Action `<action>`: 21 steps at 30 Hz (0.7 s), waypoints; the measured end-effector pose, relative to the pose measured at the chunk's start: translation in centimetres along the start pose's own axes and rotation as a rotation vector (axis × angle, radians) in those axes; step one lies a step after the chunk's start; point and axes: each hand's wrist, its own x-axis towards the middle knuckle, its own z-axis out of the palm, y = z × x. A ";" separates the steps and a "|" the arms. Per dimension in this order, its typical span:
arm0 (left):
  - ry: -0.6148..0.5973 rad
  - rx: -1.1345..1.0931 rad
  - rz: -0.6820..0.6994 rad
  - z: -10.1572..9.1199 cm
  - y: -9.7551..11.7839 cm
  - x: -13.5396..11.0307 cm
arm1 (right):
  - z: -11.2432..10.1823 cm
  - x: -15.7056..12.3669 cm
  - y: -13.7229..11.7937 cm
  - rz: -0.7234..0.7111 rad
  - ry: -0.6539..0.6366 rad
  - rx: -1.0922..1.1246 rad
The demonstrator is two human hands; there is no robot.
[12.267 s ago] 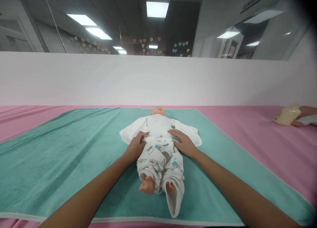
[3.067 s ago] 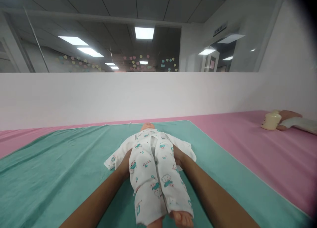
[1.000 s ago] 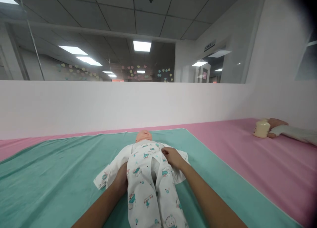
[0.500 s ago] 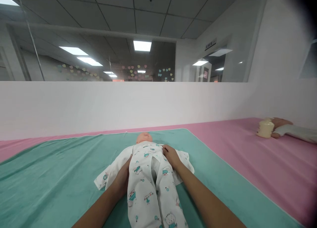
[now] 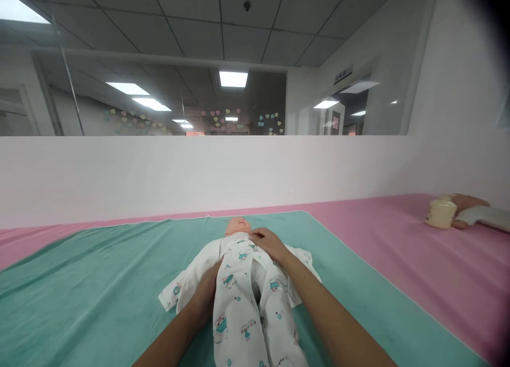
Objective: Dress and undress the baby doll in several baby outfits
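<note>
A baby doll (image 5: 238,225) lies on its back, head away from me, on a green cloth (image 5: 111,282). It wears a white shirt (image 5: 201,263) and white trousers (image 5: 239,308) printed with small teal and red figures; the trousers reach high up the chest and have a slit at the crotch. My left hand (image 5: 207,290) rests against the doll's left-of-view side, thumb at the edge of the trousers, its other fingers hidden. Across the upper chest, just below the chin, lies my right hand (image 5: 271,244), fingers extended over the clothing. The doll's feet are out of frame.
A pink cover (image 5: 366,223) extends beneath the green cloth to the right. On it stand a cream bottle (image 5: 441,212) and, behind it, another doll-like figure (image 5: 470,202) with pale cloth. A white wall (image 5: 199,176) with windows above borders the far side.
My right hand has moved from the right edge of the chest inward and up toward the doll's neck. My left hand stays at the side. The whole view has shifted slightly.
</note>
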 end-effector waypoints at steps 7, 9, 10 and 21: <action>-0.185 -0.155 -0.102 -0.2 0.3 -0.1 | -1.1 3.5 -2.3 -0.145 -0.416 -0.216; -0.249 -0.208 -0.172 -0.4 0.2 0.0 | -0.9 3.9 -3.0 -0.179 -0.416 -0.289; -0.259 -0.222 -0.198 -0.5 0.1 0.1 | -0.6 4.0 -3.3 -0.188 -0.384 -0.331; -0.285 -0.280 -0.119 -0.1 1.2 -0.9 | 3.3 6.0 -1.9 -0.060 -0.196 -0.453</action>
